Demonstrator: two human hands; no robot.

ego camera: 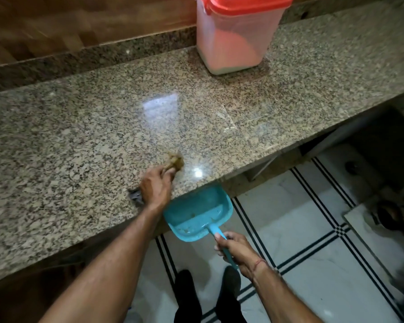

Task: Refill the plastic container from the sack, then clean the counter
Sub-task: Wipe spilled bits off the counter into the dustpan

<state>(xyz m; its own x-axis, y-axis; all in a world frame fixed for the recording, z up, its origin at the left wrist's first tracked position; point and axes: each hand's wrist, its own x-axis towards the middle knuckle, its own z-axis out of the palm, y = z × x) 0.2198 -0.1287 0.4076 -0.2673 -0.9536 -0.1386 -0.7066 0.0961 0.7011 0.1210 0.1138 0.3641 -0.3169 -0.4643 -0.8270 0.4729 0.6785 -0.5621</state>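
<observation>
Bench (79, 136) edge overhangs the dustpan (196, 213), gripped by the right hand (233, 250), just right of the left hand (156, 187) clutching, perhaps, a rag (174, 160).

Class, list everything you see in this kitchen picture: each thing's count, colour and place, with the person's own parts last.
counter: one, speckled brown granite, across the frame.
plastic container: one, clear with red lid, at the counter's back.
dustpan: one, blue, just below the counter's front edge.
brush or cloth: one, brownish, blurred, on the counter near its front.
floor: one, white tiles with black lines, below the counter.
feet: two, black-clad, on the floor.
left hand: one, holds the brush or cloth.
right hand: one, grips the dustpan's handle.
</observation>
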